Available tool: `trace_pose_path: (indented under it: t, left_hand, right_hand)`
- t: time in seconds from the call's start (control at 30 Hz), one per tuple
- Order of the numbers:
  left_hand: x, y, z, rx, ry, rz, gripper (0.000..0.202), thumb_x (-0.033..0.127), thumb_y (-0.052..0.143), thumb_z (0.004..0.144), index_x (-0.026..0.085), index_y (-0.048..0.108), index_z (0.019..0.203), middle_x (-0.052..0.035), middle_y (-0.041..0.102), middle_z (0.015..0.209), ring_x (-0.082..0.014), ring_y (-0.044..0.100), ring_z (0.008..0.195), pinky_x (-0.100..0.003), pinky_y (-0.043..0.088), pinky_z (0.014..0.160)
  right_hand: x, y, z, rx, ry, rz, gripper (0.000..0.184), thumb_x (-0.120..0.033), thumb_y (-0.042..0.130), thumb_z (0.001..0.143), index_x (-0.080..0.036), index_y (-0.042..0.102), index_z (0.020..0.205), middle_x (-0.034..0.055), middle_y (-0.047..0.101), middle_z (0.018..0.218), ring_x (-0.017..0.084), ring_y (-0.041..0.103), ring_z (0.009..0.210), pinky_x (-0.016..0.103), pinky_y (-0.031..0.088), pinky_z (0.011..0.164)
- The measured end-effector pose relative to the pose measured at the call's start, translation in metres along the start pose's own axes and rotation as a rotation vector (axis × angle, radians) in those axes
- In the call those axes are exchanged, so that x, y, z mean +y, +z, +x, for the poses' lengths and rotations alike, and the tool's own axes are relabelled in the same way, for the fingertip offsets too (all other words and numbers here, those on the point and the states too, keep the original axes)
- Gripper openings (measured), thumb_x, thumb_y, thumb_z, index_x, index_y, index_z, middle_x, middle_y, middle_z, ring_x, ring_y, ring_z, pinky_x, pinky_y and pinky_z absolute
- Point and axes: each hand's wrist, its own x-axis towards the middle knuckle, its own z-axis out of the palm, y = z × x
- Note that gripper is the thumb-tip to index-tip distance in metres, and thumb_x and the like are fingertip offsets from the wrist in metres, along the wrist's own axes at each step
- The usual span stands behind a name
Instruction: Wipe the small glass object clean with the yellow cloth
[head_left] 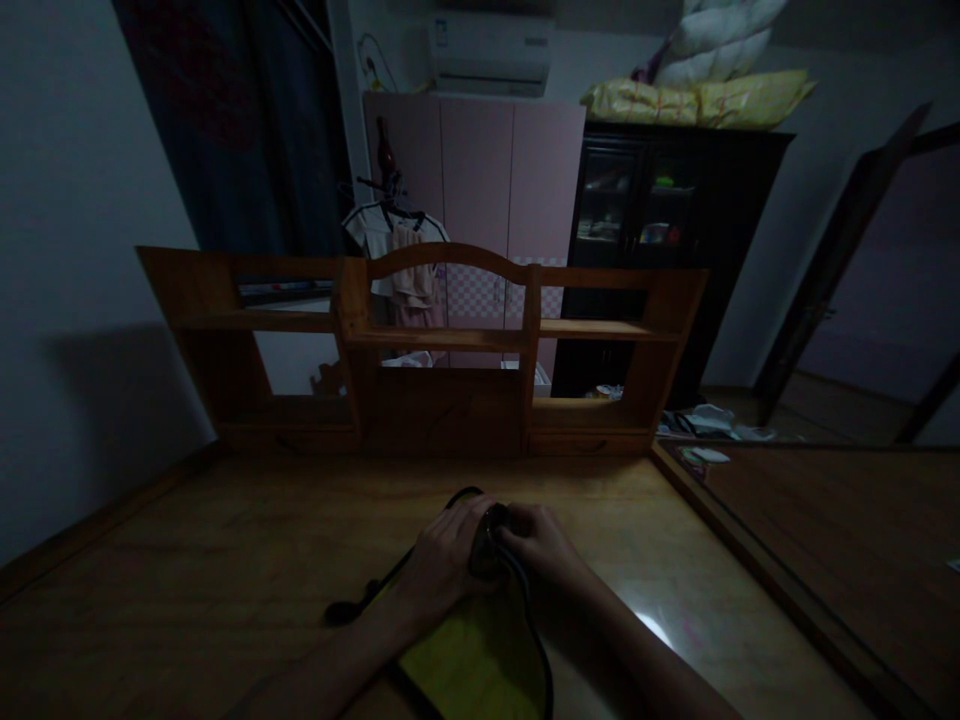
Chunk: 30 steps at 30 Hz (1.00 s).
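Note:
A yellow cloth piece with a black edge [472, 660] lies on the wooden desk [225, 570] between my forearms. My left hand [442, 560] and my right hand [544, 545] meet at its far end, both closed around a small dark bunched part with a black strap or cord [457, 497] looping out behind it. The room is dim and what the dark part is cannot be made out. A black end of the strap [341, 610] lies on the desk to the left.
A wooden shelf unit [442, 340] stands along the desk's far edge. Behind it are a pink wardrobe [480, 170], hanging clothes [397, 250] and a dark cabinet [660, 220] with bedding on top. An open door [832, 270] is at the right.

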Motion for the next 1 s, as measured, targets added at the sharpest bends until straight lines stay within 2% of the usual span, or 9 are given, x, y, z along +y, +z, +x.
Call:
trace_pose_path:
  t: [0.2, 0.43, 0.77, 1.0]
  left_hand:
    - [0.0008, -0.0005, 0.0001, 0.002, -0.007, 0.003, 0.090, 0.029, 0.083, 0.060, 0.024, 0.034, 0.134, -0.0091, 0.054, 0.129, -0.0293, 0.054, 0.118, -0.043, 0.044, 0.100]
    - [0.0010, 0.0002, -0.0006, 0.008, -0.006, 0.005, 0.089, 0.026, 0.082, 0.060, 0.024, 0.033, 0.135, -0.0098, 0.054, 0.131, -0.0296, 0.053, 0.120, -0.044, 0.043, 0.102]
    - [-0.0010, 0.0013, 0.0001, 0.027, 0.045, 0.016, 0.086, 0.030, 0.080, 0.062, 0.023, 0.035, 0.135, -0.0106, 0.055, 0.129, -0.0298, 0.054, 0.119, -0.044, 0.044, 0.101]
    - [-0.0031, 0.0031, 0.0003, 0.025, 0.052, 0.012, 0.086, 0.030, 0.080, 0.063, 0.023, 0.035, 0.136, -0.0112, 0.054, 0.130, -0.0307, 0.052, 0.120, -0.045, 0.043, 0.101]
  right_hand:
    - [0.0032, 0.0001, 0.0019, -0.022, -0.005, 0.037, 0.019, -0.029, 0.062, 0.079, -0.011, 0.067, 0.082, 0.0021, 0.065, 0.075, 0.016, 0.058, 0.070, 0.025, 0.045, 0.062]
    - [0.0015, 0.0002, 0.0020, -0.039, -0.008, 0.045, 0.019, -0.027, 0.062, 0.078, -0.011, 0.068, 0.085, 0.0032, 0.067, 0.077, 0.019, 0.059, 0.074, 0.027, 0.048, 0.065]
    - [-0.0004, 0.0021, -0.0005, -0.052, -0.023, 0.103, 0.022, -0.024, 0.059, 0.078, -0.014, 0.070, 0.094, 0.0040, 0.069, 0.083, 0.022, 0.062, 0.081, 0.031, 0.051, 0.073]
    - [0.0001, 0.0018, 0.0006, -0.053, -0.042, 0.055, 0.024, -0.023, 0.060, 0.079, -0.014, 0.068, 0.099, 0.0055, 0.070, 0.088, 0.024, 0.063, 0.086, 0.034, 0.051, 0.078]
